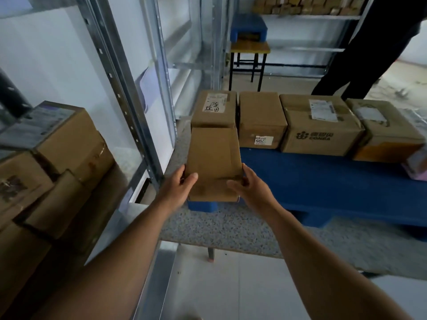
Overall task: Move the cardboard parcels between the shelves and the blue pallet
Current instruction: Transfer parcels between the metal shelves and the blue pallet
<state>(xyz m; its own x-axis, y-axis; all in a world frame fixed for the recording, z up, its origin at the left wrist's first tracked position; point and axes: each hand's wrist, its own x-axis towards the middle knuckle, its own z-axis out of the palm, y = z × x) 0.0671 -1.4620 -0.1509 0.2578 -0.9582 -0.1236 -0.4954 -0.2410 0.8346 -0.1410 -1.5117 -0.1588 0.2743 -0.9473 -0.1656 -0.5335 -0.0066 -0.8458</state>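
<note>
The blue pallet (323, 181) already carries a row of four cardboard parcels along its far edge, so the job looks partly done — more boxes (69, 144) wait on the metal shelves (129, 107) off the pallet's left end. A fifth, the plain parcel (213, 158), sits at or just over the pallet's near left corner, gripped on both sides: the left hand (182, 183) and the right hand (247, 188) each curl round an edge. Whether it is being set down or lifted away cannot be told. Writing: the third box (321, 125) reads "CONGLA" or similar, the second (261, 118) has a sticker marked "705", the first (213, 109) a label with handwriting too small to read.
</note>
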